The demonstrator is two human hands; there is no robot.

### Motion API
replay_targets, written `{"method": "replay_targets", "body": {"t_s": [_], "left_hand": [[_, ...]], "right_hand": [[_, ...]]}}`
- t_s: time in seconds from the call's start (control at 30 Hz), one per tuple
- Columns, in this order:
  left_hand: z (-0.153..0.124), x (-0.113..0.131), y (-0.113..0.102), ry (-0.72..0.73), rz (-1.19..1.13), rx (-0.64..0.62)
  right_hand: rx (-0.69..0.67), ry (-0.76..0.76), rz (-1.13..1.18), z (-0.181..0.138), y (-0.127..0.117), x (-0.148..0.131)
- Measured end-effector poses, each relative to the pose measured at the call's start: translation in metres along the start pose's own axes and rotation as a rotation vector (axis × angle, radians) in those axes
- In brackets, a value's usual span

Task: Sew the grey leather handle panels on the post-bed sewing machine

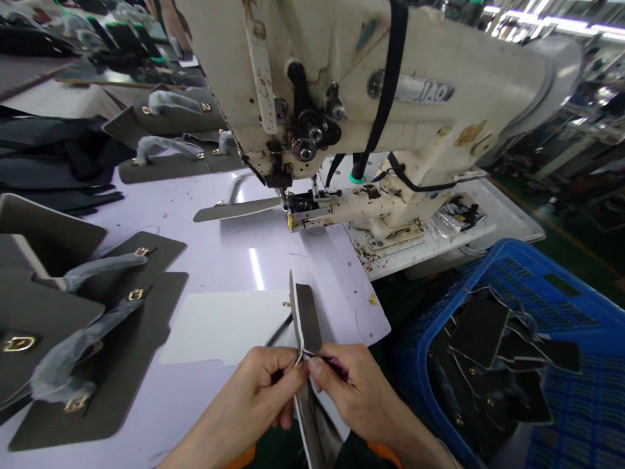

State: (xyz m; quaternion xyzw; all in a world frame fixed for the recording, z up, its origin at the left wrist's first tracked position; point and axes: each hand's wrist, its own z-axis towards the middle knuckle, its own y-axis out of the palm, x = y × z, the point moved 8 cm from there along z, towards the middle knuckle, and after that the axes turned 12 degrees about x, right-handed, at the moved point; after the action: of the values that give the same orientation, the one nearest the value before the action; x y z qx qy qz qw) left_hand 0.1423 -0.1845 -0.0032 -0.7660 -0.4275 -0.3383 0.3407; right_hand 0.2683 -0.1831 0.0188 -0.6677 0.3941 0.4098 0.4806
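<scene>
Both of my hands meet at the table's front edge on a grey-brown bag panel with pale edges. My left hand pinches the panel's edge at a corner where two pieces come together. Close beside it, my right hand grips the same joint from the other side, thumb on top. The panel stands folded, one part running away from me and another down toward my lap. A white-backed flat piece lies left of the joint; whether it belongs to the same bag I cannot tell.
A cream sewing machine stands ahead, with another panel lying by its needle. Bag panels with plastic-wrapped handles lie on the left. More bag parts are behind them. At right, a blue basket holds several dark pieces.
</scene>
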Motion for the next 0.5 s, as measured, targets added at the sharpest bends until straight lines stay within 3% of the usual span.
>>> {"method": "replay_targets", "body": {"t_s": [0.27, 0.5], "left_hand": [[-0.004, 0.001, 0.006, -0.043, -0.164, -0.12], [-0.004, 0.001, 0.01, -0.027, -0.197, -0.121]], "right_hand": [[-0.002, 0.001, 0.142, -0.005, 0.003, -0.002], [0.015, 0.029, 0.217, -0.007, 0.002, -0.001]]}}
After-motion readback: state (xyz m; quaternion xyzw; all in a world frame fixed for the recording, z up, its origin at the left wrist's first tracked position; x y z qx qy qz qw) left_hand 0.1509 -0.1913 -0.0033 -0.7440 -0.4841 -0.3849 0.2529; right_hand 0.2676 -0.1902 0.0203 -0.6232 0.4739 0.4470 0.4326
